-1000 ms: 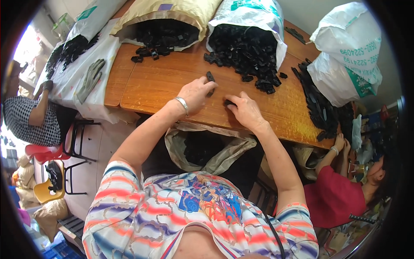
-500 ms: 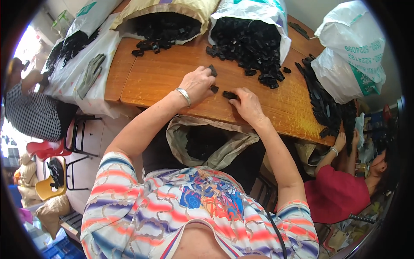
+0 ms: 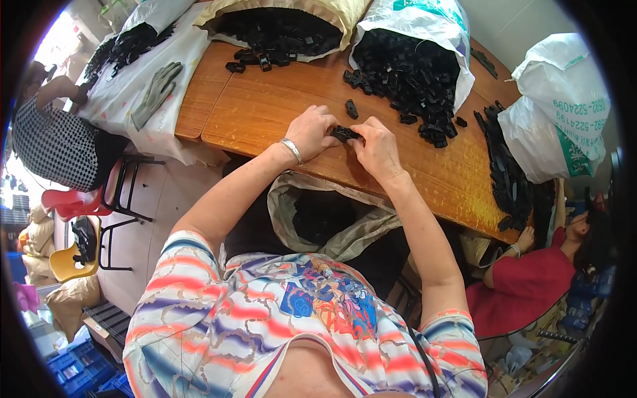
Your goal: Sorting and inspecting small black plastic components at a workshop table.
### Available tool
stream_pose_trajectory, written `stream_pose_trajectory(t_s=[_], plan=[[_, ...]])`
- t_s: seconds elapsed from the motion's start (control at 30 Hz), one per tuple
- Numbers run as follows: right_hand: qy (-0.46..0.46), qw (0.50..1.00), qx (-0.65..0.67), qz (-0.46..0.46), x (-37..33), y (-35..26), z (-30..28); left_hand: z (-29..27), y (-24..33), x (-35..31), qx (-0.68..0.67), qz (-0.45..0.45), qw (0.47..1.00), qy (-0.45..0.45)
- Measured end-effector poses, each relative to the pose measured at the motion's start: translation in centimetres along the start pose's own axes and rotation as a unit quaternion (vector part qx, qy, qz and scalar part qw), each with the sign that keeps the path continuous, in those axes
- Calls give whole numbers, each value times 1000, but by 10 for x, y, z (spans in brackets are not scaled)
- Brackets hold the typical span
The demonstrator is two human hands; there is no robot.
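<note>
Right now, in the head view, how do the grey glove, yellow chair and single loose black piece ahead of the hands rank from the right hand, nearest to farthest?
1. Loose black piece: ahead, slightly left, on the tabletop.
2. Grey glove: well left, on the white covering.
3. Yellow chair: farthest left, low in the view.

Left grip [image 3: 310,134]: I see this bare hand pinching one end of a black piece [image 3: 344,134].
Right grip [image 3: 377,149]: I see fingers on the piece's other end.
Table [image 3: 265,109]: from my remote view, brown wood, with one loose piece [image 3: 352,109] just beyond the hands.
Sacks: a tan sack [image 3: 356,13] and a white sack [image 3: 463,86], both spilling black parts.
Below the edge: I make out an open bag [image 3: 281,215].
Far left: a grey glove [image 3: 157,94] on white sheeting [image 3: 189,50].
</note>
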State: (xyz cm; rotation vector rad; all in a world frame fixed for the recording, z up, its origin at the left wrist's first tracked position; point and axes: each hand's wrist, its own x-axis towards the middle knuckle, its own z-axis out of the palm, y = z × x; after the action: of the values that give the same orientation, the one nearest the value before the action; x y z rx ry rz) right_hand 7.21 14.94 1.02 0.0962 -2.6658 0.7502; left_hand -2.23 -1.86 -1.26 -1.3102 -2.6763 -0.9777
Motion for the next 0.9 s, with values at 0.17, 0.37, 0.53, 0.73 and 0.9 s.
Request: stream_pose_trajectory(t_s=[0.17, 0.37, 0.53, 0.73, 0.9], plan=[[-19, 1000, -5, -4, 7, 1, -3, 0, -1, 2, -4, 1, 1000, 1], [-89, 991, -100, -12, 5, -6, -2, -1, -1, 2, -23, -22, 999, -19], [-72, 966, -232, -86, -8, -12, 16, 0, 0, 3, -39, -23, 999, -5], [-107, 912, -374, -130, -4, -24, 26, -2, -1, 3, -23, -26, 999, -7], [-79, 963, -240, -90, -8, -4, 22, -5, -5, 4, -14, 27, 997, -72]])
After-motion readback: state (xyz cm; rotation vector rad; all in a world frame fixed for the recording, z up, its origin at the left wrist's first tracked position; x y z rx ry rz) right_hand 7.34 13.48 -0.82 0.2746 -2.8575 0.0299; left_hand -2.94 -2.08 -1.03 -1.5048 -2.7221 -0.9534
